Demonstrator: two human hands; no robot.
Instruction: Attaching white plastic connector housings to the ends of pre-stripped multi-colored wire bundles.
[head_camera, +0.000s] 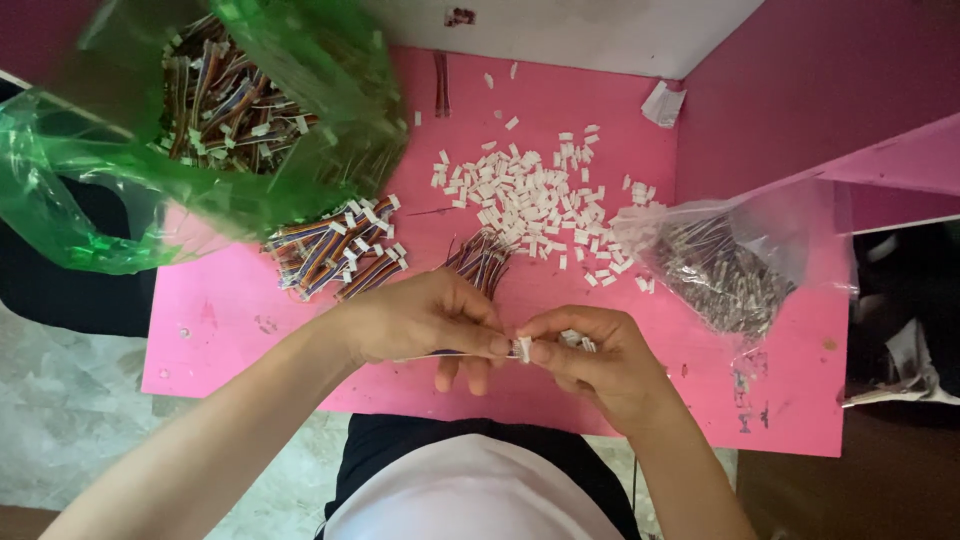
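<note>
From the head camera, the left hand (425, 320) is pinching a thin bundle of multicoloured ribbon wires (450, 353) between thumb and fingers, clenched around it just above the near edge of the bright pink tabletop (230, 330). The right hand (590, 355) is meeting it fingertip to fingertip, gripping a small white plastic connector housing (522, 348) right at the end of those wires; the two hands are touching at that spot. More white housings seem to be sitting in the right palm, though they are mostly hidden.

Just beyond the left hand, a loose fan of striped ribbon wires (480, 258) is lying on the pink surface. Behind it, a scattered heap of small white plastic housings (530, 200) is spreading across the middle of the table. To the left, a pile of finished wire pieces with white ends (335, 250) is resting beside a crumpled green plastic bag (120, 190) holding many more of the same. To the right, a clear plastic bag of thin dark wires (725, 265) is lying near the table's edge.
</note>
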